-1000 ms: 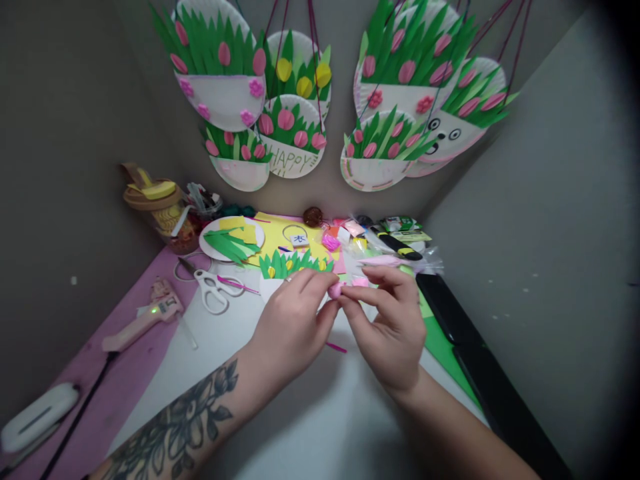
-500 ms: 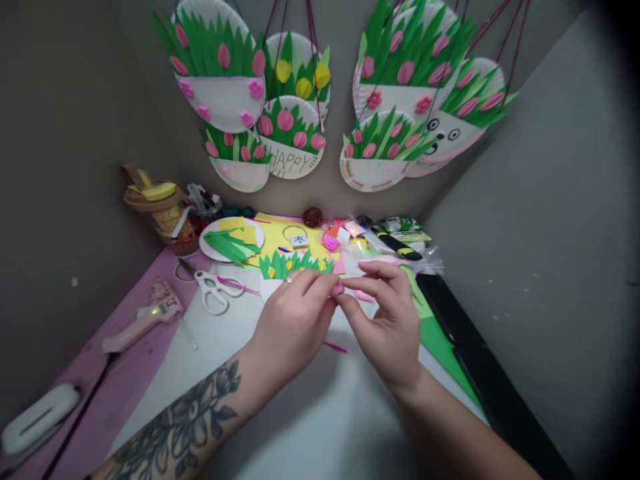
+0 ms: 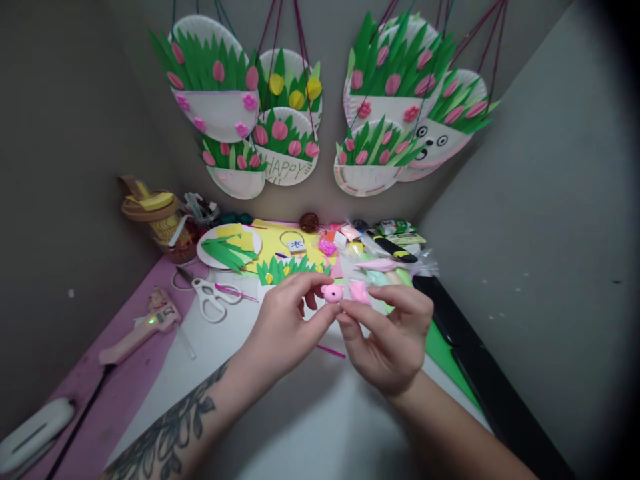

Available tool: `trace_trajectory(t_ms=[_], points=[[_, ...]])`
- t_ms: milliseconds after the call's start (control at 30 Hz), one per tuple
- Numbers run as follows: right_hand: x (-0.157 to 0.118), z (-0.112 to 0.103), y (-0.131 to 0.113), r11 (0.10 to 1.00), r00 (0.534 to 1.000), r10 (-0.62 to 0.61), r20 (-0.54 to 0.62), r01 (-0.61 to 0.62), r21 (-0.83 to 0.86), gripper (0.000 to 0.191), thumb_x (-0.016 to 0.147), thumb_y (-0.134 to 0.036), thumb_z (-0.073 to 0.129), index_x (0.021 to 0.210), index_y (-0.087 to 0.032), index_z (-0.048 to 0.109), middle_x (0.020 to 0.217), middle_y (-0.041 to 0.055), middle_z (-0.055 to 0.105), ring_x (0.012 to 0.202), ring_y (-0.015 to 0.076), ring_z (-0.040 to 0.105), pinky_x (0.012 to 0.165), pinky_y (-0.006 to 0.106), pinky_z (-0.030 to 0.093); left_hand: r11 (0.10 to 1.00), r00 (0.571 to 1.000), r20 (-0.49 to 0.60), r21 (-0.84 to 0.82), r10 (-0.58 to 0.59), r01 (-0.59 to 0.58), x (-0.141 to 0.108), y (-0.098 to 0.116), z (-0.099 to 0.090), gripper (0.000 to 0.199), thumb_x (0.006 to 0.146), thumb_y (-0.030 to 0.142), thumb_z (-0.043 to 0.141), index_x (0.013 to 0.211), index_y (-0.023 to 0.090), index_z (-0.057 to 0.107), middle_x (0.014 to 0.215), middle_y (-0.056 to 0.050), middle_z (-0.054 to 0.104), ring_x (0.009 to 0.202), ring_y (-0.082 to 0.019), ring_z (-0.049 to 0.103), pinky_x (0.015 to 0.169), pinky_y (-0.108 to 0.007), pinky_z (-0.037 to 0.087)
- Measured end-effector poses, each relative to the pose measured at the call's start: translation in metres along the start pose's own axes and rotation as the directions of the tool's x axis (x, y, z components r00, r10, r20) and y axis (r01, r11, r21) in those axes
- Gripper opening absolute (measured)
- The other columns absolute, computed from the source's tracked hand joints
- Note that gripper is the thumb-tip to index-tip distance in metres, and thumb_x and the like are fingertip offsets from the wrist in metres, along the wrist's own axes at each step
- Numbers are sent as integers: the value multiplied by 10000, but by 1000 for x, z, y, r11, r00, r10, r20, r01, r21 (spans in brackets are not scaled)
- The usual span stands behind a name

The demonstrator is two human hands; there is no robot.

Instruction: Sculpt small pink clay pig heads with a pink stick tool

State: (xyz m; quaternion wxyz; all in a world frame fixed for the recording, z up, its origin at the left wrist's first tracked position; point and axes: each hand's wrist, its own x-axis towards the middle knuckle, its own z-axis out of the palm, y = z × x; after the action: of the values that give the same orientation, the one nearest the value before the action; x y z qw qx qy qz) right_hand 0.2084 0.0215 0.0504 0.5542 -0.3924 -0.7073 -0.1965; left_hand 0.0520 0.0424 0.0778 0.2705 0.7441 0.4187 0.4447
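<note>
Between the thumb and fingers of my left hand (image 3: 287, 320) is a small round pink clay piece (image 3: 333, 293) with a dark spot on its front and small bumps on top. My right hand (image 3: 387, 333) is pinched close beside it, its fingertips near the lower right side of the piece; what they hold, if anything, is too small to tell. Just behind my right fingers a pink packet (image 3: 359, 291) rests on the table. Beneath the hands lies a thin magenta stick (image 3: 331, 351).
White scissors (image 3: 210, 300) and a pink glue gun (image 3: 145, 327) lie at the left. Behind are a paper plate (image 3: 205, 243), yellow paper (image 3: 270, 233) and a cutter (image 3: 395, 247). Decorated plates (image 3: 215, 107) hang on the wall. A black object (image 3: 500, 393) edges the right.
My hands have shifted so that the pink piece, mostly covered before, now shows its front. The right fingers have curled in and moved lower, and the pink packet behind is visible. The view has tilted slightly.
</note>
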Motion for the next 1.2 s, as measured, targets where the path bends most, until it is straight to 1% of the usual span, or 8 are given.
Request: trace_trajectory(t_ms=[67,133,433,567,767,1067,1200], points=[[-1,0,0,998,999,-47,-1,47,-29,165,835,-221,641,988,-247,695,1019,63,496,952,217,494,807,387,473,1000,1000,-7,-8,6,-6,-1,1,0,185,817,198,635,1002,203,627,882,-1,664,699,-97,575,594,-214,463],[-2,0,0,997,998,-70,-3,70,-44,187,848,-249,632,1024,-249,695,1029,65,491,947,212,493,804,379,473,1000,1000,-12,-11,15,-15,-2,2,-1,194,811,180,638,1003,200,628,882,0,664,699,-95,573,623,-220,471],[-2,0,2,993,995,-97,-21,95,-70,252,839,-257,645,1087,-265,693,1030,65,480,949,207,492,813,362,473,998,998,-27,16,56,-55,-4,4,-1,193,803,163,641,992,196,626,846,2,651,705,-102,566,636,-229,476],[-2,0,2,993,995,-98,4,98,-70,269,826,-238,655,1093,-256,690,1040,65,477,954,208,494,824,364,470,997,997,-19,28,69,-69,-5,3,-1,201,806,162,637,1004,197,621,858,-2,652,716,-104,564,645,-231,479],[-1,0,1,992,995,-96,24,98,-83,241,827,-236,656,1065,-235,694,1049,67,479,955,206,487,829,362,464,995,996,-21,43,85,-84,-3,0,0,209,816,164,626,1021,199,612,882,-10,654,716,-105,564,649,-236,480],[2,1,0,991,995,-83,62,88,-96,299,840,-243,635,1134,-290,662,1051,61,484,945,212,494,836,387,455,994,997,-20,80,74,-73,-4,-1,-1,211,813,156,614,1021,193,607,920,-24,661,752,-123,574,676,-259,486],[2,1,0,991,994,-83,76,91,-98,317,829,-234,645,1141,-283,665,1063,70,492,959,222,498,843,401,448,994,997,-29,89,71,-68,-4,-3,0,219,810,151,608,1023,197,605,925,-28,666,752,-129,580,671,-263,489]])
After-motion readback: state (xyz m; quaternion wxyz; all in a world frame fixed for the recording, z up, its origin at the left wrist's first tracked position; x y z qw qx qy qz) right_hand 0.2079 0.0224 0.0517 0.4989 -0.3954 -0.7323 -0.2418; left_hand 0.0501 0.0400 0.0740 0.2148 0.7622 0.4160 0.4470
